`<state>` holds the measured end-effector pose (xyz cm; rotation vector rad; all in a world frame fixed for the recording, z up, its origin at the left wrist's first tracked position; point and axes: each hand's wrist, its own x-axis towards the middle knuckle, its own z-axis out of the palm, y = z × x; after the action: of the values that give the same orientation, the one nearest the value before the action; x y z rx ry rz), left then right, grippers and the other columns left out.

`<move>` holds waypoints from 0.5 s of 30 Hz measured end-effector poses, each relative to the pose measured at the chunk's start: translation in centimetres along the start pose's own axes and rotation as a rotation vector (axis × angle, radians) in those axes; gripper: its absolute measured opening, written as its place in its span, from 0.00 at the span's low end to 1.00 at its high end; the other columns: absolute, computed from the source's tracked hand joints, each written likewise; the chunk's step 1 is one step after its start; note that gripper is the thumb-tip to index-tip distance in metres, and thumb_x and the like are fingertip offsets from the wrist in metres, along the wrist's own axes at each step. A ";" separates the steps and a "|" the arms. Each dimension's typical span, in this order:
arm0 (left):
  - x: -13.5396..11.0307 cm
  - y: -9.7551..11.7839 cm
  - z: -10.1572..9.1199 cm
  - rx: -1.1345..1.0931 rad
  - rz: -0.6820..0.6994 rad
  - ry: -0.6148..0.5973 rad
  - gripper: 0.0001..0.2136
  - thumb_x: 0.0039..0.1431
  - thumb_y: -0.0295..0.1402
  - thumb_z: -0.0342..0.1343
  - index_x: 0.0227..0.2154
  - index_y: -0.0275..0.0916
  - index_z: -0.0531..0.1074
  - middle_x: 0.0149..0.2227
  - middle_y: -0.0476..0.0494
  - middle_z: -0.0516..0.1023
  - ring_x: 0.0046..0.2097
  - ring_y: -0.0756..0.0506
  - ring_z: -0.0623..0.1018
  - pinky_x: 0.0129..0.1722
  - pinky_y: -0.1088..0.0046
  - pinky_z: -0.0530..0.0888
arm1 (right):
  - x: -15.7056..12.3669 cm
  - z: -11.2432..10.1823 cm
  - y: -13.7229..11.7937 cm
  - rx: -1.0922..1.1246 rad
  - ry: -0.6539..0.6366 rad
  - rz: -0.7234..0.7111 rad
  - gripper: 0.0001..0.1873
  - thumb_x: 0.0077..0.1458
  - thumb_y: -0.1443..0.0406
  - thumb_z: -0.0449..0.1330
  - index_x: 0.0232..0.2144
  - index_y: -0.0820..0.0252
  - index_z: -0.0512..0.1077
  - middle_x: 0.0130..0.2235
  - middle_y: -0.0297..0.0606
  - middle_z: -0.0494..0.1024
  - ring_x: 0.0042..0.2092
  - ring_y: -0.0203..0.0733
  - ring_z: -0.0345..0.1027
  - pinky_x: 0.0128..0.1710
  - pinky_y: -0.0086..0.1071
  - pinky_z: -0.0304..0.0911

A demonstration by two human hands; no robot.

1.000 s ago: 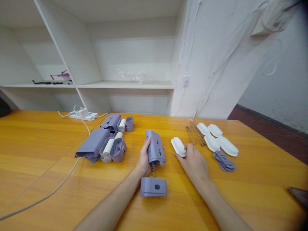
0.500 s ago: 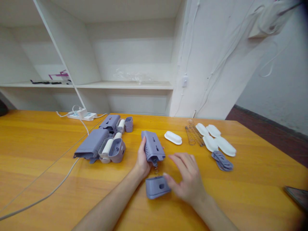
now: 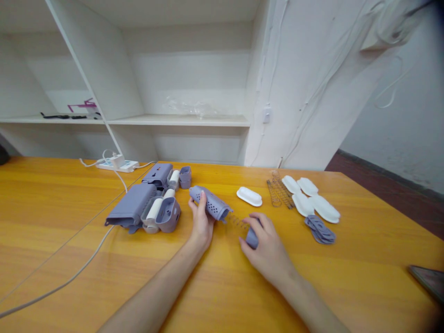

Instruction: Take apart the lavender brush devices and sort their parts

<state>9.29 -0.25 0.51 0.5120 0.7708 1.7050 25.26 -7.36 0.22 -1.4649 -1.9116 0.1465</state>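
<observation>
My left hand (image 3: 201, 223) is closed round a purple-grey plastic housing (image 3: 211, 203) with rows of small holes, tilted with its open end towards the right. A thin coil spring (image 3: 237, 221) stretches from that end towards my right hand (image 3: 267, 245). The fingers of my right hand grip a smaller purple-grey end cap (image 3: 252, 237), partly hidden behind them. Housing and cap are apart, with the spring bridging the gap. Beyond them a white oval cover (image 3: 249, 196) lies on the table.
To the left lie more purple-grey housings (image 3: 133, 203) with white rollers (image 3: 154, 209) and caps (image 3: 168, 215). At right are loose springs (image 3: 280, 190), white covers (image 3: 325, 209) and a stack of flat grey plates (image 3: 319, 230). A power strip (image 3: 118, 165) and cables are at back left.
My left hand has turned the housing so its open end points right. My right hand has taken hold of the end cap, lifting it off the table and up to the right.
</observation>
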 end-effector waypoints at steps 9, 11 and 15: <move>0.5 0.0 -0.4 0.114 0.083 0.051 0.25 0.55 0.42 0.61 0.49 0.54 0.53 0.52 0.49 0.68 0.46 0.49 0.75 0.36 0.77 0.76 | 1.9 -4.0 4.2 0.233 0.197 -0.071 0.10 0.47 0.69 0.57 0.35 0.57 0.73 0.44 0.40 0.73 0.46 0.44 0.68 0.50 0.38 0.61; 0.6 0.1 -0.4 0.109 0.080 0.074 0.24 0.56 0.42 0.60 0.50 0.55 0.53 0.53 0.49 0.67 0.47 0.49 0.75 0.36 0.77 0.76 | 2.2 -4.9 4.6 0.262 0.309 -0.042 0.10 0.46 0.68 0.58 0.35 0.57 0.73 0.44 0.40 0.74 0.47 0.45 0.68 0.51 0.40 0.60; 0.6 0.5 -0.4 0.107 -0.005 0.059 0.24 0.56 0.42 0.60 0.52 0.54 0.55 0.55 0.50 0.66 0.51 0.49 0.72 0.41 0.78 0.74 | 2.4 -5.4 5.4 0.484 0.516 0.213 0.11 0.50 0.61 0.59 0.37 0.58 0.74 0.41 0.40 0.76 0.44 0.46 0.69 0.48 0.44 0.62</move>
<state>8.52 0.17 0.60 0.5344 0.9085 1.6864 32.50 -5.03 2.68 -1.2195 -1.2008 0.2778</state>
